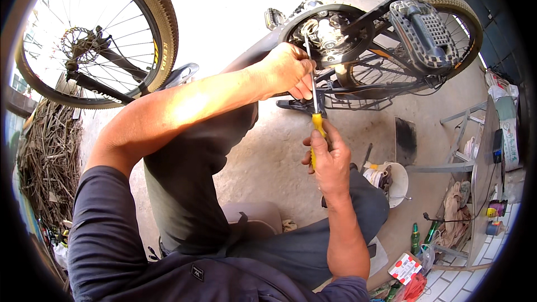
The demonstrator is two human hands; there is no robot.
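Observation:
My right hand [331, 159] is closed around the yellow handle of a long screwdriver [318, 122]. Its metal shaft points away from me, and its tip reaches an exposed silver mechanism [329, 34] inside a round black housing at the crank of an upturned bicycle. My left hand [284, 72] is beside the shaft, fingers curled and pinched around its middle. Part of those fingers is hidden behind the back of the hand. A black crank arm and a large pedal [423, 36] stick out just right of the housing.
The bicycle's front wheel [162, 28] rises at far left, its rear wheel [472, 19] at far right. A white bucket [398, 184] with things in it stands right of my knee. Further right are a metal-legged table [486, 184] and green bottles [415, 239]. Sticks [50, 151] are piled at left.

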